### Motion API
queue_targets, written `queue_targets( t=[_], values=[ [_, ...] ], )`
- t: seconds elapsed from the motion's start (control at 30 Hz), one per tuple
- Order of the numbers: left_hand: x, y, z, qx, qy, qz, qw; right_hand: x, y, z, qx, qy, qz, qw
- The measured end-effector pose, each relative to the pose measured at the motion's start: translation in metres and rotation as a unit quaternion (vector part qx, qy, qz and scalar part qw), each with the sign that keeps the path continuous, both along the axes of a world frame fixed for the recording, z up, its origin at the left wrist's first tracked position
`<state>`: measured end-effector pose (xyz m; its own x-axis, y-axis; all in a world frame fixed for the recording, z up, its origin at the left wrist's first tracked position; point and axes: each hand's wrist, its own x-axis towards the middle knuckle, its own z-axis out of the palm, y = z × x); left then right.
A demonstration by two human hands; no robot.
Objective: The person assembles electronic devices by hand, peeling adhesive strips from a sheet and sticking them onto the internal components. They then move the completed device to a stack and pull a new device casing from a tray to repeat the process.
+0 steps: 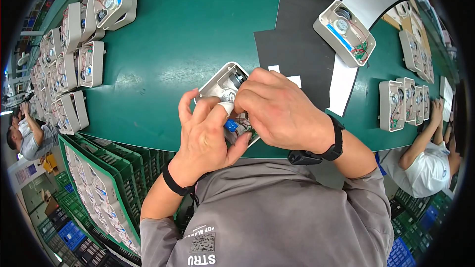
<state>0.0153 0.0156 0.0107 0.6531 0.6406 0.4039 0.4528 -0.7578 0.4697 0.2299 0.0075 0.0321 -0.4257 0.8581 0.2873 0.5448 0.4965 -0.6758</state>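
Observation:
A light grey plastic housing point(212, 88) lies tilted on the green table in front of me, its open side up. A round black part and a white round part show at its far end, and something blue point(231, 125) with wires sits at the near end. My left hand point(207, 131) holds the housing, thumb by the near end, with white wrapping on one finger. Bent over the right side, my right hand point(279, 106) has its fingers closed inside the housing. What its fingertips pinch is hidden behind the hands.
Similar filled housings point(91, 64) stand in stacks at the left, and several point(392, 106) stand at the right. Another housing point(345, 33) lies on black sheets point(292, 52). Green crates point(118, 160) stand below the left table edge. People work at both sides.

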Motion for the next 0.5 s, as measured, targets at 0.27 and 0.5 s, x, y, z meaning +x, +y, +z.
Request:
queue_targets(
  t=[0.27,0.5],
  values=[
    [-0.001,-0.004,0.003,-0.012,-0.003,0.057,0.998,0.008,-0.002,-0.01,-0.029,0.073,-0.03,0.996],
    [0.016,-0.014,0.004,-0.007,0.039,0.093,0.995,0.005,-0.006,-0.017,-0.033,0.093,-0.061,0.993]
  ],
)
